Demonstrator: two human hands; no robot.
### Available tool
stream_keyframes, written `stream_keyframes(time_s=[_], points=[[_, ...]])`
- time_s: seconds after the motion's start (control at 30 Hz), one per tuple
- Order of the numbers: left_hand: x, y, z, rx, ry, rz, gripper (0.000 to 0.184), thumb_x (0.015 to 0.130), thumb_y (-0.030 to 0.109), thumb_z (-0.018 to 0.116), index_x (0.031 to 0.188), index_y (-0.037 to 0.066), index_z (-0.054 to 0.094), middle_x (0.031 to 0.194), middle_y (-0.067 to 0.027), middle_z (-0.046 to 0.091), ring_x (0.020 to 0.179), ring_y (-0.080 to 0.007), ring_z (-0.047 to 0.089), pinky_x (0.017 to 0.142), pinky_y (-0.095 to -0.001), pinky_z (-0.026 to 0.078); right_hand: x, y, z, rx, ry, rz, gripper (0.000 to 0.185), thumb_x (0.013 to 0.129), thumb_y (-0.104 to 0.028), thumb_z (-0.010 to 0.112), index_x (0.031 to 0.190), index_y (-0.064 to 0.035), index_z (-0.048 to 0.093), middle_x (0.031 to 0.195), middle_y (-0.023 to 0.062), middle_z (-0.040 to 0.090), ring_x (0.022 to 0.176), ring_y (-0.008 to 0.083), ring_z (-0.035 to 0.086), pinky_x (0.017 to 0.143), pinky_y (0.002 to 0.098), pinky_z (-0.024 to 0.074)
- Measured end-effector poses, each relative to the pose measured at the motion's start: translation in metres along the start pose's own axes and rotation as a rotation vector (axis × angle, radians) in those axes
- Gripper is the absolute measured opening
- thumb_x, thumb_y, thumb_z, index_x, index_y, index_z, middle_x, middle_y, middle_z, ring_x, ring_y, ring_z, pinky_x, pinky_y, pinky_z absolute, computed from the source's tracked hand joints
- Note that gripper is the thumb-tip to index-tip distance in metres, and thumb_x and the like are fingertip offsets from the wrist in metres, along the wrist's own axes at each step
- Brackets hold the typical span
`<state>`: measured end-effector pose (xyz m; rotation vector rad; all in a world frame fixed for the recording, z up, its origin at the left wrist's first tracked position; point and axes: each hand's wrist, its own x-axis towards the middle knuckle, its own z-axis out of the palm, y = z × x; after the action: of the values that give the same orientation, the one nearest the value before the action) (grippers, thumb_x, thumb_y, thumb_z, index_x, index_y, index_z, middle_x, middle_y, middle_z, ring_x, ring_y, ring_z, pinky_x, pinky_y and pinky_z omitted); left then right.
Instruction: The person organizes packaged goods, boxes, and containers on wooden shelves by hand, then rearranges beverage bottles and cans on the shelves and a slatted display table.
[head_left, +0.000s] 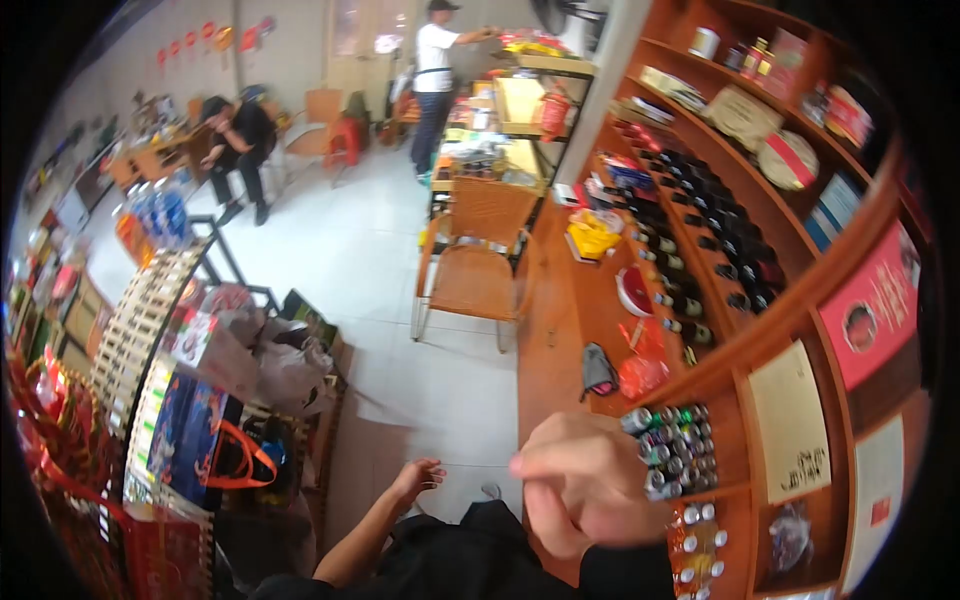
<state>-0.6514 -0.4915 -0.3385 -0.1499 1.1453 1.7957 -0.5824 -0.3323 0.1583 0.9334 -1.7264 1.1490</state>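
My right hand (590, 485) is raised close to the camera, slightly blurred. Its fingers are curled in against the thumb, and no object shows in them. Lower and to the left, my left hand (420, 478) hangs over the floor with its fingers apart, holding nothing. Beyond the right hand is a wooden counter (550, 345), where a dark grey pouch (599, 370) lies beside a red plastic bag (642, 372). Several drink cans (670, 450) stand in a shelf compartment to the right of that hand. Neither hand visibly touches any of these things.
A wooden armchair (478, 260) stands ahead on the pale floor (385, 300). Shelves of dark bottles (720, 230) line the right. Plastic bags (295, 365) and a blue gift bag (185, 425) crowd the left. One person (437, 75) stands behind; another (240, 150) sits.
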Motion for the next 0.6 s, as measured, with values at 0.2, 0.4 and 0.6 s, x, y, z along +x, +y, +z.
stream_keyframes(time_s=[0.2,0.4,0.6], points=[[-0.043,0.033,-0.068,-0.447,0.423,0.131,0.018,0.094,0.024,0.055,0.106,0.01,0.055,0.091,-0.0079,0.067,0.08,-0.0188,0.062,0.074,-0.0327,0.05,0.088,0.031,0.11,0.29,0.437,-0.188,0.018,0.088,-0.021,0.064,0.105,-0.0223,0.057,0.072,0.0093,0.061,0.053,0.0201,0.049,0.046,0.0303,0.0425],[-0.088,0.068,-0.096,-0.625,0.607,0.35,0.019,0.094,0.026,0.058,0.106,0.011,0.057,0.092,-0.0049,0.065,0.084,-0.0173,0.062,0.078,-0.0326,0.05,0.097,0.081,0.136,0.426,0.492,0.074,0.019,0.099,-0.051,0.052,0.105,-0.0328,0.053,0.065,0.0039,0.058,0.066,0.023,0.051,0.058,0.0389,0.0473],[-0.083,0.136,-0.095,-0.638,0.869,0.373,0.015,0.096,0.024,0.056,0.1,0.009,0.058,0.087,-0.0047,0.066,0.078,-0.0175,0.062,0.077,-0.0338,0.051,0.131,0.188,0.123,0.638,0.548,0.121,0.023,0.103,-0.054,0.04,0.107,-0.035,0.053,0.066,0.0067,0.058,0.064,0.0222,0.049,0.055,0.0394,0.0449]])
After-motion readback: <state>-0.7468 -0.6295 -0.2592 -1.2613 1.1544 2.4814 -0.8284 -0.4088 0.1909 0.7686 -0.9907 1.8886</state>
